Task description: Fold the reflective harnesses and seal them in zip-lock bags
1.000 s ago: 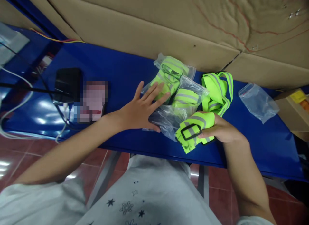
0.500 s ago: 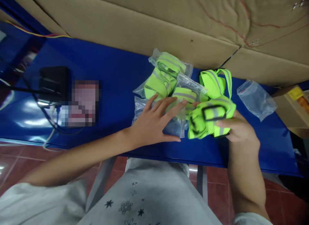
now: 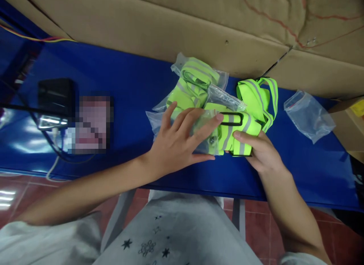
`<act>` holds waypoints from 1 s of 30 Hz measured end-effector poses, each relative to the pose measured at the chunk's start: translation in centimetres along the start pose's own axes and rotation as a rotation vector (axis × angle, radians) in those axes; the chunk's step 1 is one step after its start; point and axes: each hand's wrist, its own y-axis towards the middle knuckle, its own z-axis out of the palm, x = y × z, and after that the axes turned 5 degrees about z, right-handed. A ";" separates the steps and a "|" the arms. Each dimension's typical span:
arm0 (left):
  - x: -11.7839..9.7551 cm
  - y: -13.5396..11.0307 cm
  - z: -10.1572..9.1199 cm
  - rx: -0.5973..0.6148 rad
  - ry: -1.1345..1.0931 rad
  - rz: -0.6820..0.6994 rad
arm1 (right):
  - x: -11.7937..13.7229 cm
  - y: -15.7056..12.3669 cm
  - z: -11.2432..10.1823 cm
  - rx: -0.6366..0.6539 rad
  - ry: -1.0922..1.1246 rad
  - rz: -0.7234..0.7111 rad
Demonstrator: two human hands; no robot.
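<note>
Beneath cardboard [image 3: 170,26], blue table [image 3: 127,79], neon straps [image 3: 241,130]

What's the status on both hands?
Left hand flat on bag, fingers spread. Right hand grips folded strap beside it. Bagged straps piled close behind.

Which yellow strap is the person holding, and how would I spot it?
On the blue table below the cardboard wall, look near the front edge, where the right hand grips a folded neon-yellow strap. Alone among the yellow straps around it, it shows a black rectangular buckle on top.
</note>
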 end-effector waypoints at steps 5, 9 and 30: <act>-0.3 0.4 -0.1 0.016 -0.021 0.035 | 0.2 -0.2 -0.1 -0.046 -0.113 -0.107; -0.7 0.5 -0.1 0.021 -0.022 0.060 | -0.1 -0.3 -0.1 -0.018 -0.157 -0.109; -3.0 3.5 -1.2 0.272 0.141 0.171 | -0.9 -0.6 0.3 -0.018 -0.412 -0.463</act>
